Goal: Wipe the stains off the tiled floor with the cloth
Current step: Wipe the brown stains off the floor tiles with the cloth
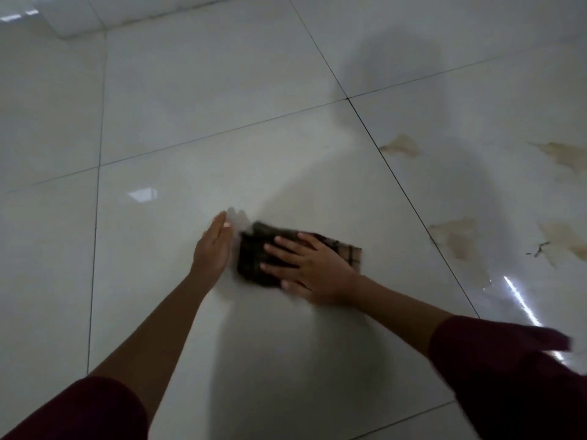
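Pressing flat with fingers spread, the right hand [309, 266] pins the checked cloth [254, 262] to a pale floor tile [190, 122]. Brown stains [457, 239] lie well off to its right, past the grout line [409, 198]. Just beside the cloth, the left hand [213, 249] seems open, palm edge down.

The floor [203, 128] is open on every side; nothing stands on it. The only things lying on it are the cloth [254, 258], pressed flat under the right hand [313, 269], and the left hand [213, 246], resting just left of the cloth. Far and left of them the tiles are bare. To the right, past a grout line, lie brown stains [457, 239], flat and no bar to passing.
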